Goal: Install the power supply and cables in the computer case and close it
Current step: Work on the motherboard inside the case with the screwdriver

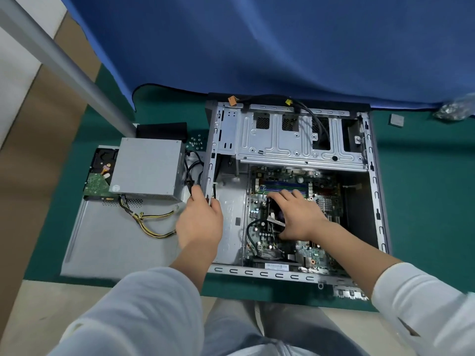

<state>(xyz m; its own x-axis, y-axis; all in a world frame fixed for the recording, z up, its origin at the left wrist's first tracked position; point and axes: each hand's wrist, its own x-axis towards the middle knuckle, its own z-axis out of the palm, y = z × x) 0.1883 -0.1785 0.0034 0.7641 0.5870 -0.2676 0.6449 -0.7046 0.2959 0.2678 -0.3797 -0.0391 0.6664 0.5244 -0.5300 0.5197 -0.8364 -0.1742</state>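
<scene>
Fingers (198,194) of my left hand (199,222) curl over the case (290,272) left wall; right hand (295,214) lies spread on the motherboard (316,250). The PSU (147,168) sits outside on the panel (108,242), just left of the left hand, cables (151,224) trailing toward the panel's near edge.

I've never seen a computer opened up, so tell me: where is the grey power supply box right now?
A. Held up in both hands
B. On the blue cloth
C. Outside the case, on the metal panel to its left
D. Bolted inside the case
C: the power supply sits on the side panel left of the open case, with neither hand lifting it.
</scene>
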